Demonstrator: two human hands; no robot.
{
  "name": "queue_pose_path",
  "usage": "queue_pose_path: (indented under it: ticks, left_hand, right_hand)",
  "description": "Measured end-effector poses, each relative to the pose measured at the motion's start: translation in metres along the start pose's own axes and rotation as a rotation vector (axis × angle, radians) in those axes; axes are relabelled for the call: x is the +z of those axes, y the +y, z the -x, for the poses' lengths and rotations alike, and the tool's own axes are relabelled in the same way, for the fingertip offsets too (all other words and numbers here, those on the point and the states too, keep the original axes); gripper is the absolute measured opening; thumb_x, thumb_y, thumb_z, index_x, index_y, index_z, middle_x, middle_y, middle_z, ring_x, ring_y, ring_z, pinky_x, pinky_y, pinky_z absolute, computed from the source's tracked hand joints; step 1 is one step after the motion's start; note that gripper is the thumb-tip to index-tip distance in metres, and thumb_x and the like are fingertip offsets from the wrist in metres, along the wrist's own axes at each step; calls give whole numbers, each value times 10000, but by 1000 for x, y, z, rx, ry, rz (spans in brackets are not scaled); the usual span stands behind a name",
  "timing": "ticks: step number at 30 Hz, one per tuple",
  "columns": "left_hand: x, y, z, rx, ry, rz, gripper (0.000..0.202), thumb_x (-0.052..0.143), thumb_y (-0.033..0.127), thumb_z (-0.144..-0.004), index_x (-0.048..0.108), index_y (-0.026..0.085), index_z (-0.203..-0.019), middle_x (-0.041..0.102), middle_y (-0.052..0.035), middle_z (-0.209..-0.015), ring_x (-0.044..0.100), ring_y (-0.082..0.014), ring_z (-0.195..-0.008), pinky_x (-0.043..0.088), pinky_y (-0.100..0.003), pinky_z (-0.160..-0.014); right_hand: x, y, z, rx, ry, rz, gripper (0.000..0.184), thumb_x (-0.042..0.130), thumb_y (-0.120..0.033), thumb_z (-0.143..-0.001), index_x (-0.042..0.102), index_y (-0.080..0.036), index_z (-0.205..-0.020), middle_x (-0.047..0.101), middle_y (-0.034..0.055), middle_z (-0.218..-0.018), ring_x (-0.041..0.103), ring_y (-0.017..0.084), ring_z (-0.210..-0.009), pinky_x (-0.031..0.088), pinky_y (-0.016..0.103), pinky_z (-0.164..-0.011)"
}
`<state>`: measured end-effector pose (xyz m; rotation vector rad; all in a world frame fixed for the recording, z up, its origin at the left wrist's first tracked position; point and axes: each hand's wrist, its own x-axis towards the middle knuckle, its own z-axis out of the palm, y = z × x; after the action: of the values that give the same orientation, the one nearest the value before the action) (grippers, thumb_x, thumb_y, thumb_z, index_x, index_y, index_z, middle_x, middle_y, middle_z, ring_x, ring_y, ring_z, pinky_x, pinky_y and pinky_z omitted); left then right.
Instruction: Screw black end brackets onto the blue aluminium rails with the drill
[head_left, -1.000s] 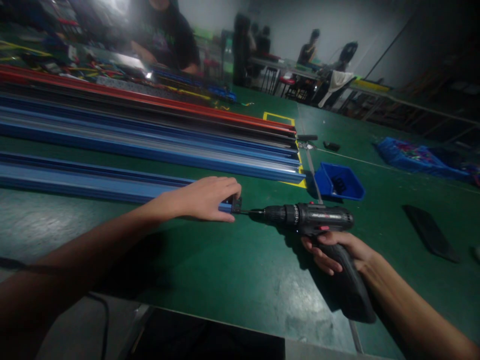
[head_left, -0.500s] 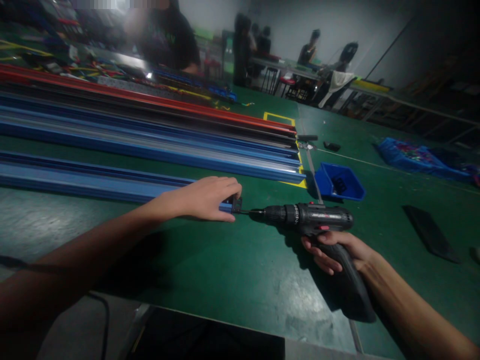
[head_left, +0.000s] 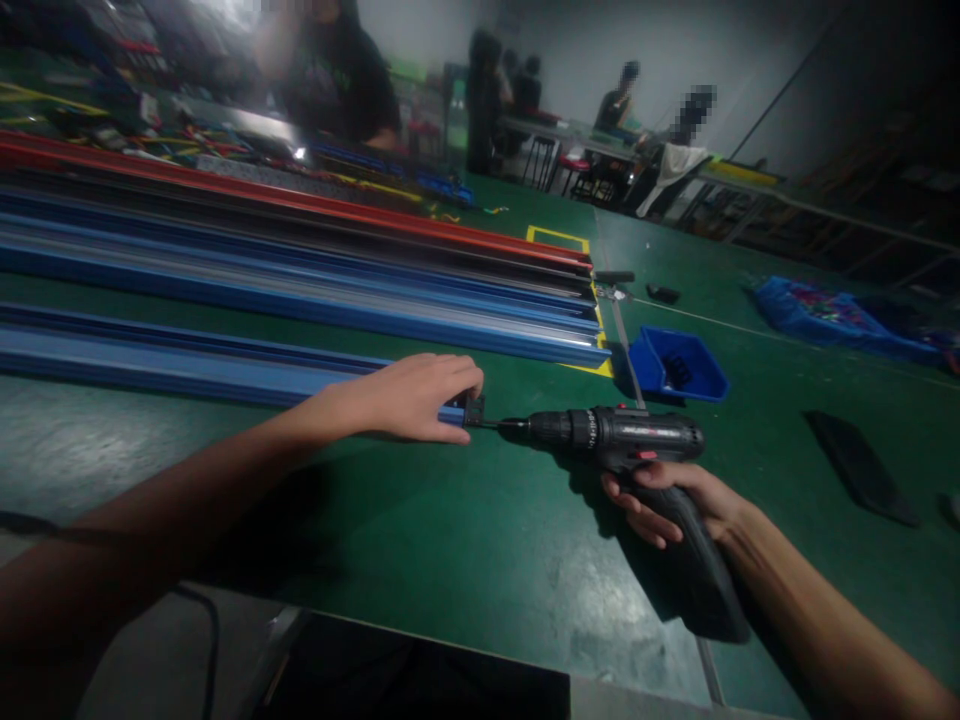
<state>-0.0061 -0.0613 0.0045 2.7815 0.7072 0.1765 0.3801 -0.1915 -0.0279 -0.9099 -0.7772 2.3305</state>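
My left hand (head_left: 409,398) is closed over the right end of a long blue rail (head_left: 165,360) that lies on the green table (head_left: 465,540), fingers curled over its top and thumb under its front. A small black end piece (head_left: 473,411) sits at the rail's tip beside my fingertips. My right hand (head_left: 671,500) grips the handle of a black cordless drill (head_left: 626,440). The drill lies level, and its bit touches the black end piece.
Several long blue, black and red rails (head_left: 315,260) lie side by side behind. A blue bin (head_left: 679,366) stands just beyond the drill, a flat black piece (head_left: 859,465) to the right, a blue tray (head_left: 832,312) farther right. People sit at tables behind.
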Motion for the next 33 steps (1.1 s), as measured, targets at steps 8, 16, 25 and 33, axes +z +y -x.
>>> queue_pose_path:
  ticks: [8, 16, 25, 33]
  left_hand:
    - [0, 1, 0, -5, -4, 2, 411, 721, 542, -871, 554, 225, -1071, 627, -42, -1088, 593, -231, -973, 405, -325, -797]
    - [-1, 1, 0, -1, -5, 16, 407, 714, 542, -875, 558, 221, -1070, 633, -54, -1094, 597, -238, -978, 411, -327, -805]
    - [0, 1, 0, -4, 1, 1, 411, 733, 529, -866, 555, 222, -1073, 628, -45, -1095, 596, -234, -984, 413, -328, -809]
    - [-1, 1, 0, -7, -7, 14, 418, 709, 554, -875, 560, 220, -1078, 634, -54, -1099, 598, -238, -984, 409, -326, -806]
  right_hand:
    - [1, 0, 1, 8, 10, 1, 302, 702, -307, -898, 745, -39, -1030, 650, 57, -780, 579, 85, -437, 570, 222, -518]
    - [-1, 1, 0, -13, -14, 17, 303, 669, -313, -920, 736, -46, -1047, 649, 56, -795, 568, 78, -444, 568, 217, -524]
    - [0, 1, 1, -4, 15, 27, 299, 683, -318, -906, 718, -47, -1027, 635, 59, -792, 561, 78, -435, 578, 214, -524]
    - [2, 1, 0, -7, 37, 31, 300, 700, -318, -886, 749, -50, -1012, 649, 60, -768, 559, 84, -413, 566, 222, -497]
